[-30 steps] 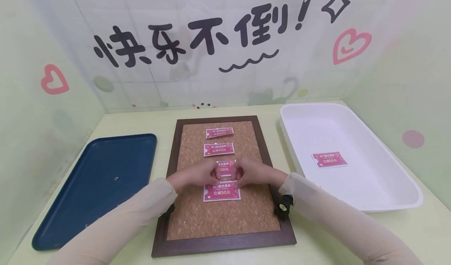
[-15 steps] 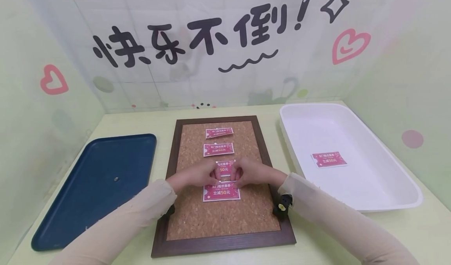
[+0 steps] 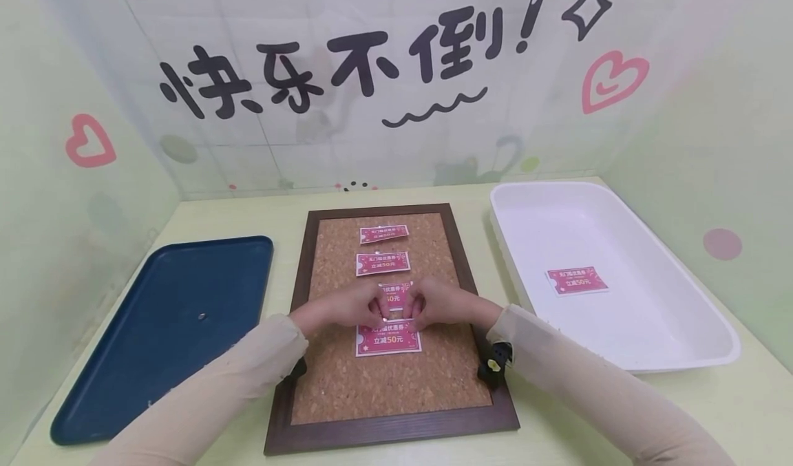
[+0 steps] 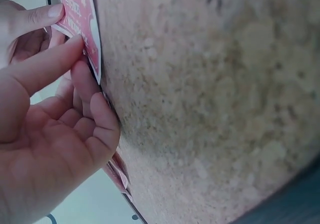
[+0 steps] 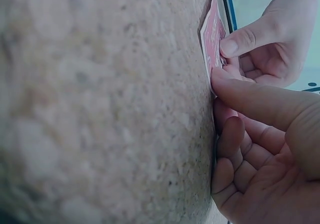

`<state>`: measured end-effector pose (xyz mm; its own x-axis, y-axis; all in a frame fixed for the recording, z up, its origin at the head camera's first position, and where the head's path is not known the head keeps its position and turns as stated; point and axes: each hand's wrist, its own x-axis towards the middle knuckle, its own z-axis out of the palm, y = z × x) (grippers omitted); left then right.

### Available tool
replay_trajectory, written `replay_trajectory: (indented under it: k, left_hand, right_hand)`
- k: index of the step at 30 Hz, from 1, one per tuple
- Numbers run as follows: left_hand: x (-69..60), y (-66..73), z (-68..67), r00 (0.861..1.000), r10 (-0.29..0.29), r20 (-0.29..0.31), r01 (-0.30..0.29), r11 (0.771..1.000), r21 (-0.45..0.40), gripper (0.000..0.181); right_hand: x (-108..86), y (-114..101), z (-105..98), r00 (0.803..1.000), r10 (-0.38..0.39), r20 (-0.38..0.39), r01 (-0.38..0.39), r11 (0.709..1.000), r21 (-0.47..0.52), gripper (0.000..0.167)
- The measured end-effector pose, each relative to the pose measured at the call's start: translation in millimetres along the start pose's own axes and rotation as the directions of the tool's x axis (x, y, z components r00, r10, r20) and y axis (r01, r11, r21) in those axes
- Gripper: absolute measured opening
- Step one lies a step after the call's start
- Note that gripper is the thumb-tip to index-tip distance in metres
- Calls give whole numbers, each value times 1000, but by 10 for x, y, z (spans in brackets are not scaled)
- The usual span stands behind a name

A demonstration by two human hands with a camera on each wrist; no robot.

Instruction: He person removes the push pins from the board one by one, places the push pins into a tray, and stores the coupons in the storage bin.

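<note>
Although half a second has passed, almost nothing has shifted: the left hand (image 3: 353,304) and the right hand (image 3: 442,303) stay together over the top edge of the nearest coupon (image 3: 388,343), and only the head view slides slightly. Both hands are curled, each seeming to pinch that edge between thumb and finger, the two thumbs apart on its printed face. This coupon lies on the corkboard (image 3: 390,392), lowest in a column, just below the third coupon (image 3: 394,297), which the hands partly cover; the second coupon (image 3: 383,263) and top coupon (image 3: 384,234) sit beyond. Such stillness suggests fixing this one is still in hand; whether a pin goes through it I cannot tell. One loose coupon (image 3: 577,280) lies unmoved in the white tray (image 3: 650,318), and a small pin-like piece (image 3: 202,316) rests on the blue tray (image 3: 173,294).
</note>
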<state>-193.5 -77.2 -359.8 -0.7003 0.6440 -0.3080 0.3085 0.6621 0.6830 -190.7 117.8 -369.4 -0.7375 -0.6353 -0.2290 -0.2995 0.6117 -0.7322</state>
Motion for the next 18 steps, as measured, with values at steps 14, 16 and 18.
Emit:
replay_trajectory:
  k: [14, 16, 18]
  left_hand:
    - [-17, 24, -20, 1000, 10, 19, -11, 1000, 18, 6]
    - [-17, 16, -32, 1000, 10, 26, -10, 1000, 6, 6]
    - [-16, 10, -43, 999, 8, 33, -8, 1000, -6, 6]
  right_hand:
    - [1, 16, 0, 1000, -10, -5, 10, 1000, 5, 9]
    - [1, 17, -1, 1000, -5, -5, 5, 1000, 12, 9]
    - [1, 18, -4, 1000, 1, -4, -1, 1000, 21, 9]
